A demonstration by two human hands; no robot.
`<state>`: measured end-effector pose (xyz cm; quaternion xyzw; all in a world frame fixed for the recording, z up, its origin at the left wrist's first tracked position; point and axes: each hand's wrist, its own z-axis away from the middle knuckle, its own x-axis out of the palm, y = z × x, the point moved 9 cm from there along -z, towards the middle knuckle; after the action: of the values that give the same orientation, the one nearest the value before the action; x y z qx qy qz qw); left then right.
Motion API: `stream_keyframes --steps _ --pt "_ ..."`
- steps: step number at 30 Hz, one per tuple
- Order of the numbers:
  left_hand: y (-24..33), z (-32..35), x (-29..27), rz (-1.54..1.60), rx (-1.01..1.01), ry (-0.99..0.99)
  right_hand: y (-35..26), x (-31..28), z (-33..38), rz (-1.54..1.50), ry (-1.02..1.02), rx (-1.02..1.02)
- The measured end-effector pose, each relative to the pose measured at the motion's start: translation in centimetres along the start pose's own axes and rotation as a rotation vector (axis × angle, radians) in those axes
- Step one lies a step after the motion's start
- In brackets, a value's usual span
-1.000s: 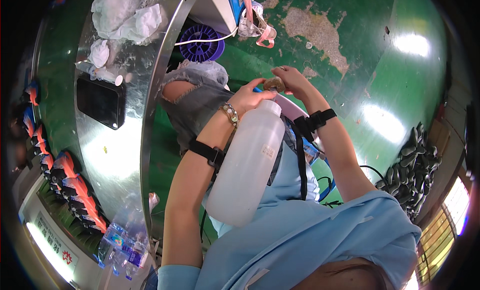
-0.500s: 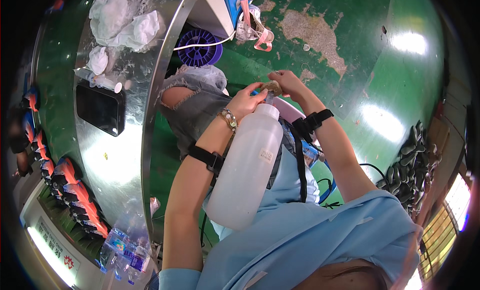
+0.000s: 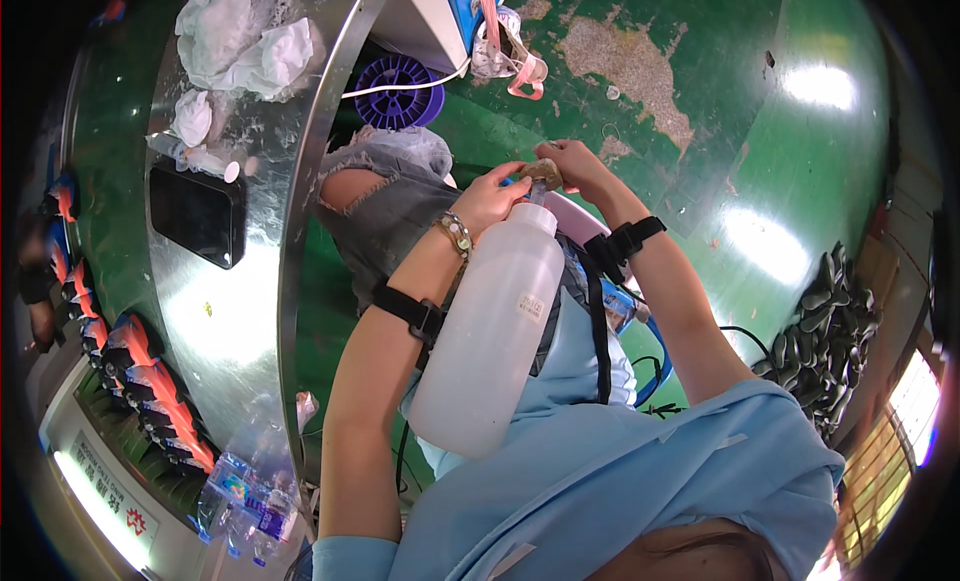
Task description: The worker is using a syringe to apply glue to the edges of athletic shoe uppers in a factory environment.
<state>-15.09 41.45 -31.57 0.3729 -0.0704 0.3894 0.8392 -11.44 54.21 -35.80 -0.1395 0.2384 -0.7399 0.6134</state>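
Note:
A large translucent white plastic bottle (image 3: pixel 488 331) lies tilted along my lap, its neck pointing away from me. Just beyond its mouth is a brownish, rough-looking lump (image 3: pixel 543 172) with a clear piece below it. My left hand (image 3: pixel 490 201) is closed on the lump's left side, the fingertips near the bottle neck. On the far right side of the lump, my right hand (image 3: pixel 578 167) has its fingers pinched together; what they hold is hidden. A beaded bracelet (image 3: pixel 455 233) circles my left wrist, and black straps are on both forearms.
To my left runs a metal table (image 3: pixel 235 311) bearing a black phone (image 3: pixel 196 216), crumpled white tissues (image 3: pixel 245 56) and clear plastic bottles (image 3: pixel 245 506). A purple spool (image 3: pixel 398 93) lies on the green floor. Dark shoe-sole-like pieces (image 3: pixel 822 341) are piled at right.
My hands stay at the bottle mouth with almost no movement. The view and the bottle have shifted very slightly.

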Motion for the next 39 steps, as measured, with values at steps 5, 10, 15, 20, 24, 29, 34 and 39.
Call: stream_keyframes --steps 5,10,15,20,24,29,34,39 --pt "0.3 0.2 0.3 -0.001 -0.008 -0.008 -0.8 -0.6 0.8 0.019 0.061 -0.021" --pt "0.0 0.1 0.3 0.023 -0.002 -0.019 -0.6 -0.6 0.6 0.031 0.062 -0.011" --pt "-0.1 -0.1 0.0 -0.033 0.036 -0.035 -0.4 -0.4 0.2 0.044 0.051 -0.020" --pt "0.9 1.1 0.7 0.047 -0.054 -0.002 -1.1 -0.6 0.6 0.038 0.088 -0.042" --pt "0.2 0.4 0.2 0.054 -0.027 0.006 -0.9 -0.6 0.1 0.067 0.097 -0.050" --pt "-0.1 -0.2 -0.2 -0.037 0.030 -0.038 -0.8 -0.2 0.2 0.053 0.071 -0.037" --pt "1.1 1.2 1.2 0.123 -0.028 -0.066 -0.9 -0.4 0.3 0.031 0.099 -0.033" --pt "1.3 1.5 1.0 0.085 -0.054 0.001 -0.9 -0.6 0.7 0.068 0.122 -0.015"
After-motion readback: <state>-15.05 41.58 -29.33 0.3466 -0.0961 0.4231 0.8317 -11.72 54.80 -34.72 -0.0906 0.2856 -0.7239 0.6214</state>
